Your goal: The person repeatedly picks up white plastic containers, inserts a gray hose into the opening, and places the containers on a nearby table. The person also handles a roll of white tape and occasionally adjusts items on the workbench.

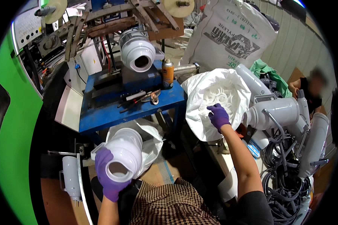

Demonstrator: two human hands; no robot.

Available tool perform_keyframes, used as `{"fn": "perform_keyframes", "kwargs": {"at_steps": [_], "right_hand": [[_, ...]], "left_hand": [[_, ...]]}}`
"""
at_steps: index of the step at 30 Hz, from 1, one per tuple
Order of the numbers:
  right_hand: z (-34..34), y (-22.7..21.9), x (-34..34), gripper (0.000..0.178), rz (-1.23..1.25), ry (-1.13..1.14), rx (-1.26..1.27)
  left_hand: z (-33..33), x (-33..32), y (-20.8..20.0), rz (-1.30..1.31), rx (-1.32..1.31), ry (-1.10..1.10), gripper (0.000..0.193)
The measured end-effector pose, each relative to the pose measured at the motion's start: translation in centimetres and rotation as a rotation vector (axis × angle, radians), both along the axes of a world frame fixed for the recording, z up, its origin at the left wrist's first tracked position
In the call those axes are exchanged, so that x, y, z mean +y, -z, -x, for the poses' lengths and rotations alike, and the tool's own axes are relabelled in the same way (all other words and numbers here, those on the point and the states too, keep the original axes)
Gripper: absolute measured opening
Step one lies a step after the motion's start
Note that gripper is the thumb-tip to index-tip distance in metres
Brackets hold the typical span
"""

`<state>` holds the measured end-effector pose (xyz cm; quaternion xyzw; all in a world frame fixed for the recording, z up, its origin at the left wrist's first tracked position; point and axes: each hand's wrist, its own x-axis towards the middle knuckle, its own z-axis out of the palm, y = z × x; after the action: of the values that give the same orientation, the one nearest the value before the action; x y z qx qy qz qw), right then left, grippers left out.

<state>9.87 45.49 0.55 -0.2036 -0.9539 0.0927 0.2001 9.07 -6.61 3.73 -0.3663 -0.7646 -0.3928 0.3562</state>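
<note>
My left hand, in a purple glove, is closed around a glossy pale-grey plastic flask body. The flask's round mouth tilts up toward me. At the right, my right hand, also gloved in purple, reaches over the near side of an open white sack. Its fingers are partly spread, and nothing shows between them. Translucent white plastic rings fill the sack under the fingertips. On a blue metal bench, a similar flask body lies in a machine, mouth toward me.
An orange spray can and pliers sit on the bench. To the right are more flask bodies and tangled dark-grey straps. A large printed sack stands behind. Another person is at far right.
</note>
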Motion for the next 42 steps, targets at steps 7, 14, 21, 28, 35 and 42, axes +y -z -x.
{"fn": "perform_keyframes", "kwargs": {"at_steps": [7, 14, 21, 28, 35, 42], "right_hand": [[5.2, 1.2, 1.9, 0.049, 0.256, 0.265, -0.163], [8.8, 6.8, 2.9, 0.033, 0.024, 0.409, -0.228], [1.1, -3.9, -1.0, 0.027, -0.04, 0.197, 0.071], [-10.4, -5.0, -15.9, 0.02, 0.441, -0.395, 0.525], [-14.7, -6.9, -27.7, 0.05, 0.49, -1.019, 0.423], [-13.9, -5.8, -29.9, 0.024, 0.429, -0.86, 0.13]], "left_hand": [[-3.4, -1.5, -0.5, 0.038, -0.086, -0.001, 0.077], [-2.7, -0.7, 0.8, 0.072, -0.017, 0.12, 0.078], [-2.4, 1.1, 0.7, 0.148, 0.013, 0.125, 0.081], [-3.3, -0.4, -0.4, 0.229, -0.024, 0.141, 0.083], [-2.4, 4.1, -1.7, 0.225, -0.205, 0.436, 0.067], [-3.8, 4.9, -0.8, 0.293, -0.203, 0.381, 0.067]]}}
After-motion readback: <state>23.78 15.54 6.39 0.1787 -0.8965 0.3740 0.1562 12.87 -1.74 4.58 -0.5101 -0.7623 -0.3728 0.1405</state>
